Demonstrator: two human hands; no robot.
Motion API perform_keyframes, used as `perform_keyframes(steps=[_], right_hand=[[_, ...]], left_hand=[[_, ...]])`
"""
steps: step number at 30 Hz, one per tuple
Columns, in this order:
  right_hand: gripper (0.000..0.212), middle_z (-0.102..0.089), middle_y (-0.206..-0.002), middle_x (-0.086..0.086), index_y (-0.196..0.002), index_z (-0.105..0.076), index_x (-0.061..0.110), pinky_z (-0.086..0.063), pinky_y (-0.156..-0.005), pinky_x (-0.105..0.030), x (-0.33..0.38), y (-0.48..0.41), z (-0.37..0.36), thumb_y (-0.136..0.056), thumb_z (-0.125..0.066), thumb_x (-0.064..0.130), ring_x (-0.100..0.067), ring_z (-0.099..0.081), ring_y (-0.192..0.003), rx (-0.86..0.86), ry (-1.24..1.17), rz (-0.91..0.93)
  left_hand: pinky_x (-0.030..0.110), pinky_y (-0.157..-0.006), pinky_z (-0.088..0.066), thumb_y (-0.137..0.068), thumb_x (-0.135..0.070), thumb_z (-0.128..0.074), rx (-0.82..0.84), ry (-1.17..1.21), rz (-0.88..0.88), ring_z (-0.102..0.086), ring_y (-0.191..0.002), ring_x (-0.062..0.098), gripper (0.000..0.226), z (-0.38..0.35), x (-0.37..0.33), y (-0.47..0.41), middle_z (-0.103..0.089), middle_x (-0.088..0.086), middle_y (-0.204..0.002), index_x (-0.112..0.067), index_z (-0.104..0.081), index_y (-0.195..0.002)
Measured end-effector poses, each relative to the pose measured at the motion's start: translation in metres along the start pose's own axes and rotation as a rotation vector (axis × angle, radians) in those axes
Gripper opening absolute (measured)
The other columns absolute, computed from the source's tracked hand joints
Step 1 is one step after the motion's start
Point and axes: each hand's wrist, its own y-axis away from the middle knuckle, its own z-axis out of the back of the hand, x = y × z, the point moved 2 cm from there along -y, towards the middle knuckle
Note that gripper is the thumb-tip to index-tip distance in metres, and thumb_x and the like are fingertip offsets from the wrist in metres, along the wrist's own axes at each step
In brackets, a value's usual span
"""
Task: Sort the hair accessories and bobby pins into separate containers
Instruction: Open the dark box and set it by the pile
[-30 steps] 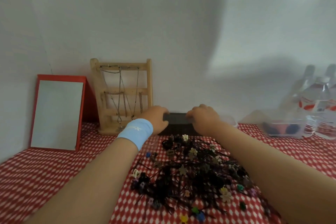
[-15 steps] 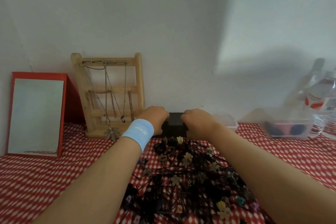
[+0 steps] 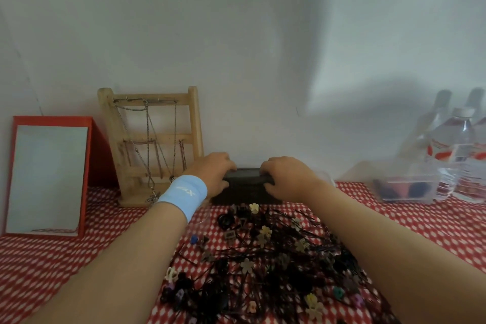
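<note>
Gripping the box point(image 3: 247, 189) at both ends, the left hand point(image 3: 211, 173) and right hand point(image 3: 288, 179) sit at the far edge of the table, close to the wall. The box is black and low, and its top shows in the gap between the two hands. The left fingers curl over its left top edge and the right fingers over its right top edge, knuckles up. The thumbs are hidden, so how they press cannot be told. A light blue wristband point(image 3: 184, 192) wraps the left wrist.

Just near of the box, between the forearms, lies the pile point(image 3: 276, 258): thin black bobby pins tangled with small clips, some flower-shaped in cream, blue, teal and purple. Its far edge reaches almost to the box's near face.

Left of the box, just beside the left hand, stands a wooden rack point(image 3: 152, 139) hung with chains. Further left leans a red-framed mirror point(image 3: 47, 179). At the right sits a clear tub point(image 3: 405, 189) with dark and red things inside, and bottles point(image 3: 455, 144) stand beyond it. A red-and-white cloth point(image 3: 52, 258) covers the table.
</note>
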Motion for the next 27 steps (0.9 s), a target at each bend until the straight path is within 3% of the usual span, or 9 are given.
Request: perform_keyframes(steps=[4,6,9,12,14,18,22,25,27], right_hand=[[0.034,-0.061,-0.120,-0.003,-0.124,-0.062,0.017,-0.045,-0.100,-0.039,0.000,-0.003,-0.001,-0.091,-0.057,0.027,-0.024,-0.057,-0.111,-0.184,-0.004,-0.040],[0.031,-0.058,-0.119,-0.005,-0.118,-0.060,0.017,-0.044,-0.097,-0.040,0.000,-0.005,0.000,-0.090,-0.062,0.029,-0.026,-0.055,-0.109,-0.314,0.066,-0.095],[0.016,-0.061,-0.101,-0.007,-0.102,-0.057,0.012,-0.051,-0.073,-0.040,0.000,-0.006,0.007,-0.094,-0.064,0.023,-0.029,-0.061,-0.086,-0.440,0.071,-0.217],[0.010,-0.065,-0.092,-0.007,-0.099,-0.058,0.010,-0.048,-0.064,-0.036,0.000,-0.006,0.006,-0.101,-0.051,0.017,-0.028,-0.064,-0.080,-0.337,0.011,-0.318],[0.015,-0.064,-0.103,-0.010,-0.108,-0.059,0.009,-0.048,-0.070,-0.037,0.002,-0.004,0.000,-0.101,-0.050,0.020,-0.030,-0.064,-0.089,-0.293,-0.034,-0.280],[0.046,-0.054,-0.134,-0.009,-0.138,-0.051,0.015,-0.046,-0.101,-0.039,0.006,-0.002,-0.019,-0.096,-0.065,0.026,-0.030,-0.056,-0.121,-0.137,0.045,-0.201],[0.045,-0.046,-0.145,-0.011,-0.142,-0.054,0.016,-0.048,-0.104,-0.041,0.007,-0.001,-0.030,-0.097,-0.061,0.015,-0.032,-0.055,-0.124,-0.057,-0.120,-0.203],[0.065,-0.021,-0.164,-0.012,-0.151,-0.044,0.019,-0.046,-0.104,-0.037,0.010,0.002,-0.029,-0.091,-0.059,-0.001,-0.034,-0.052,-0.131,-0.020,-0.170,-0.211],[0.077,-0.001,-0.169,-0.009,-0.157,-0.033,0.023,-0.047,-0.103,-0.035,0.012,0.003,-0.024,-0.089,-0.060,-0.002,-0.033,-0.049,-0.136,0.010,-0.179,-0.245]], left_hand=[[0.025,-0.060,-0.041,-0.089,-0.023,-0.056,-0.424,0.076,-0.133,-0.053,-0.079,0.016,0.013,0.000,-0.016,0.017,-0.051,-0.003,-0.099,-0.020,-0.057,-0.101],[0.023,-0.054,-0.036,-0.089,-0.019,-0.054,-0.457,0.083,-0.164,-0.054,-0.075,0.016,0.011,-0.005,-0.027,0.022,-0.056,-0.002,-0.095,-0.019,-0.059,-0.099],[0.033,-0.073,-0.052,-0.094,-0.022,-0.050,-0.223,0.109,-0.033,-0.061,-0.097,0.019,0.027,-0.015,-0.027,0.019,-0.061,-0.003,-0.111,-0.022,-0.062,-0.118],[0.038,-0.092,-0.052,-0.099,-0.031,-0.045,0.054,0.104,0.085,-0.060,-0.112,0.021,0.035,-0.018,-0.020,0.016,-0.062,-0.001,-0.128,-0.026,-0.059,-0.131],[0.039,-0.096,-0.051,-0.101,-0.035,-0.043,0.123,0.124,0.109,-0.060,-0.114,0.021,0.035,-0.017,-0.020,0.014,-0.063,-0.002,-0.130,-0.027,-0.062,-0.128],[0.036,-0.097,-0.050,-0.100,-0.033,-0.048,0.150,0.165,0.138,-0.060,-0.112,0.020,0.030,-0.013,-0.023,0.011,-0.063,-0.003,-0.128,-0.028,-0.066,-0.123],[0.030,-0.095,-0.049,-0.096,-0.020,-0.056,0.166,0.209,0.149,-0.062,-0.110,0.017,0.027,-0.018,-0.020,0.012,-0.066,-0.006,-0.123,-0.029,-0.068,-0.118],[0.031,-0.097,-0.049,-0.096,-0.017,-0.058,0.200,0.221,0.152,-0.062,-0.109,0.018,0.025,-0.015,-0.022,0.010,-0.067,-0.004,-0.122,-0.028,-0.070,-0.115],[0.032,-0.100,-0.047,-0.098,-0.013,-0.055,0.258,0.212,0.157,-0.061,-0.113,0.021,0.029,-0.010,-0.025,0.009,-0.064,0.000,-0.127,-0.024,-0.067,-0.122]])
